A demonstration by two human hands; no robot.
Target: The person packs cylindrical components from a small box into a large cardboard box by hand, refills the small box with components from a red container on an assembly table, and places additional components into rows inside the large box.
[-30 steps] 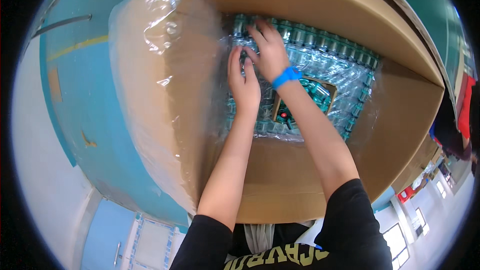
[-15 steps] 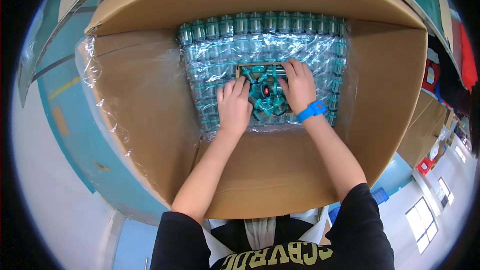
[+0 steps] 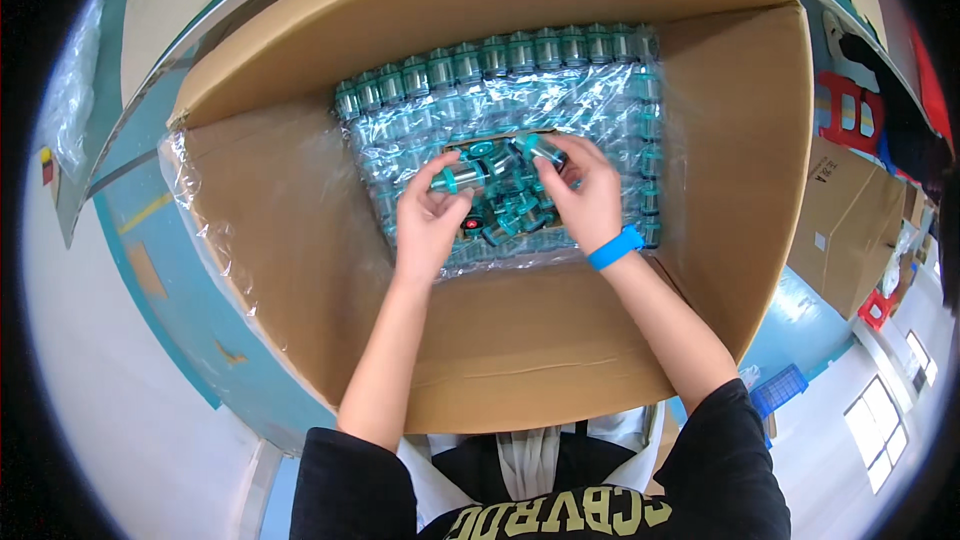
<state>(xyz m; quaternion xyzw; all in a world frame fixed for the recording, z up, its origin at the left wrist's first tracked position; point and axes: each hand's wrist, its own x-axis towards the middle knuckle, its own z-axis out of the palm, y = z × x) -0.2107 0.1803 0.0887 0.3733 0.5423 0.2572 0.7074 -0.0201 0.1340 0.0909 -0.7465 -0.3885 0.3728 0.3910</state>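
My left hand [image 3: 428, 225] is closed round a clear cylinder with teal ends [image 3: 460, 177], its fingers and thumb at one end. A similar clear cylinder with a teal end [image 3: 543, 151] is pinched between the thumb and fingers of my right hand [image 3: 587, 192], which has a blue band at the wrist. Both are just above a small open cardboard box [image 3: 548, 131] with loose teal and clear pieces [image 3: 520, 208] jumbled inside. A dark round part with a red centre [image 3: 471, 225] lies at its near left. Beneath is clear plastic film [image 3: 400, 130] over rows of teal-topped clear cylinders [image 3: 440, 68].
A large cardboard carton [image 3: 540, 375] surrounds the work on all sides. Plastic film hangs over its left wall. To the right on the floor are a red stool [image 3: 850, 105], another cardboard box [image 3: 845, 225] and a blue basket [image 3: 778, 390].
Both hands have left the small box's sides, and each now has a cylinder in its fingers. My view has shifted, so the large carton sits further left.
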